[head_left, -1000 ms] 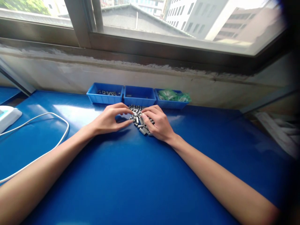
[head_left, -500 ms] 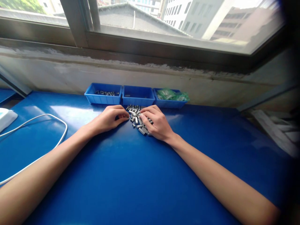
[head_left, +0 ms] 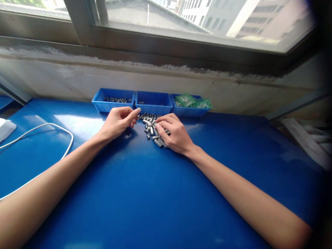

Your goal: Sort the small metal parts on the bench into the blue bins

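Observation:
A pile of small metal pieces lies on the blue table, in front of the bins. My right hand rests on the pile's right side, fingers bent and pressed together over the pieces; what its fingertips grip, if anything, is hidden. My left hand is raised just left of the pile, thumb against the curled forefinger, and anything between them is too small to make out.
Behind the pile stand three blue bins: the left with small metal parts, the middle with a few pieces, the right with green packets. A white cable curves at the left. A window is behind.
My left hand has lifted away from the pile's left edge and turned, its thumb now pointing up toward the bins. The right hand has stayed on the pile. The view has shifted slightly.

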A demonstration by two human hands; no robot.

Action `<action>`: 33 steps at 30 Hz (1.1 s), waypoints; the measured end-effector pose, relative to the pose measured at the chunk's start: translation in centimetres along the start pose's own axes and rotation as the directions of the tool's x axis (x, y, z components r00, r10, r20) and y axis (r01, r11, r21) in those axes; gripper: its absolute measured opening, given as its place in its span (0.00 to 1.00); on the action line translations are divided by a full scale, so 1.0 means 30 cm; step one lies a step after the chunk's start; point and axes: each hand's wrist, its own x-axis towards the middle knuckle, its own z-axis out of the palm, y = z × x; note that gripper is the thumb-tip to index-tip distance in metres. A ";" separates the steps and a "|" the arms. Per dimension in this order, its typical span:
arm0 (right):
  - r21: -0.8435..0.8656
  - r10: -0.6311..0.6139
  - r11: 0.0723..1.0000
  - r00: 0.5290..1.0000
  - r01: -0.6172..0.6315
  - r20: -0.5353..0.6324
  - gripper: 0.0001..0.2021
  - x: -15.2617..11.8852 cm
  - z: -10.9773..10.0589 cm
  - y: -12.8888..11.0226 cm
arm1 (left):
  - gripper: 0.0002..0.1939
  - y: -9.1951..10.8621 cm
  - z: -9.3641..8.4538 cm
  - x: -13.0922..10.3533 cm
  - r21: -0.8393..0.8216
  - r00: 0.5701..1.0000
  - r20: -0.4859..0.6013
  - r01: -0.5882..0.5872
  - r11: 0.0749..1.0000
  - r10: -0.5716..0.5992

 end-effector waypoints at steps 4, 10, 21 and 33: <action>-0.001 0.002 1.000 1.000 -0.002 0.000 0.12 0.002 -0.003 -0.005 | 0.22 -0.001 0.004 -0.003 -0.118 0.999 -0.020 0.023 0.993 -0.025; 0.011 0.014 1.000 1.000 -0.014 0.006 0.11 0.001 -0.003 -0.003 | 0.17 -0.019 0.001 0.012 -0.302 0.982 -0.178 0.001 0.953 -0.057; 0.019 0.019 1.000 1.000 -0.019 0.003 0.12 -0.001 -0.002 -0.001 | 0.19 -0.046 -0.037 0.032 -0.246 0.878 -0.475 -0.074 0.966 -0.054; 0.000 0.009 1.000 1.000 -0.009 0.012 0.11 0.001 -0.006 -0.004 | 0.10 -0.030 0.020 -0.030 0.308 0.807 0.463 -0.534 0.787 0.367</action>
